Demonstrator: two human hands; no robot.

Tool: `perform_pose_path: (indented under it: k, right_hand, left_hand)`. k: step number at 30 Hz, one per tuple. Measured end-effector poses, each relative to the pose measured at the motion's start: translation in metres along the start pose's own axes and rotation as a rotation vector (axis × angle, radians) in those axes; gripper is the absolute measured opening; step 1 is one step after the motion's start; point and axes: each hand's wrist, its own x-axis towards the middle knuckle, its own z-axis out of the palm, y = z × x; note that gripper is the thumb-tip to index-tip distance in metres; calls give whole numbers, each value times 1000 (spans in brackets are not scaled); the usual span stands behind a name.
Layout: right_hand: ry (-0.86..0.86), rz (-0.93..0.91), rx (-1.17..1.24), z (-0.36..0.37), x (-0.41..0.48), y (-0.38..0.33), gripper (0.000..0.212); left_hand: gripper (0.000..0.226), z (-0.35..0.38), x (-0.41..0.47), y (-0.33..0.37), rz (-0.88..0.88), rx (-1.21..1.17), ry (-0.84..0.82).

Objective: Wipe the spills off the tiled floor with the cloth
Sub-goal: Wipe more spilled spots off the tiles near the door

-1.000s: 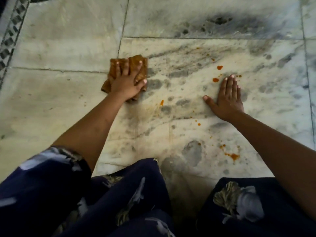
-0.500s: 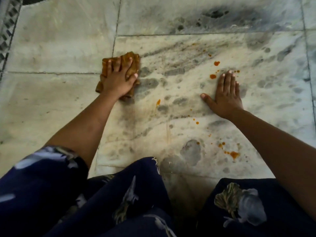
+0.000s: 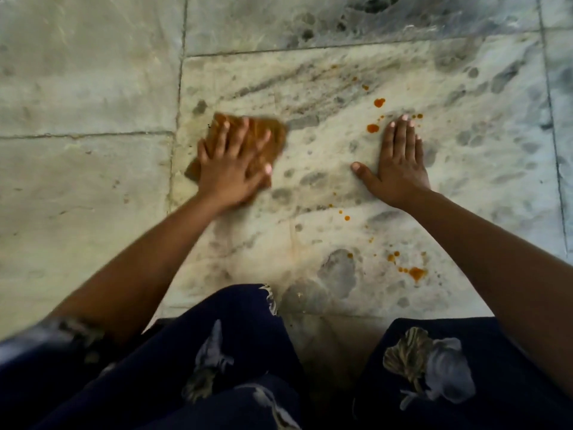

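Two flat palms meet the tiled floor [image 3: 93, 88]: the left grip [image 3: 231, 169], fingers spread and released, presses the brown cloth [image 3: 269, 131] down near a tile joint [image 3: 170, 181]; the right grip [image 3: 400, 169] lies flat and unclenched beside orange spills [image 3: 373, 128]. Soft, light and likely damp, the cloth should slide best pressed across its middle.

Setting: indoor floor [image 3: 93, 82], likely a home. Surface: large pale marble tiles [image 3: 465, 187], grey-veined, worn, stained. Thin, dark, uneven joints [image 3: 182, 57]. Orange spills [image 3: 415, 273] dotted over one tile. Person crouched low in dark floral garment [image 3: 248, 352], arms bare.
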Motion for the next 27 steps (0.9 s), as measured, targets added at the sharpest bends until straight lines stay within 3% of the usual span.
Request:
perform_pose_path:
  k: [5,10,12,17,21,24,27]
  right_hand:
    - [-9,-18,14,-1,0,-1,103]
    - [-1,-17,14,-1,0,0,103]
    - [5,-14,18,-1,0,1,105]
    - [-18,-40,54,-9,-7,13,94]
    - [18,109,39,-12,-25,36,91]
    - [44,215,42,-16,-34,53,90]
    - [-13,251,52,-17,-37,63,92]
  left_hand:
    - [64,-32,75,5,-149,-100,-115]
    - [63,14,-41,41,177,29,31]
    - [64,21,-65,34,198,18,54]
    - [76,-3,16,-11,-62,-66,34]
    - [72,-35,90,11,-143,-126,-31]
    - [66,-30,90,54,-17,-38,-24]
    - [64,-9,47,66,215,68,42]
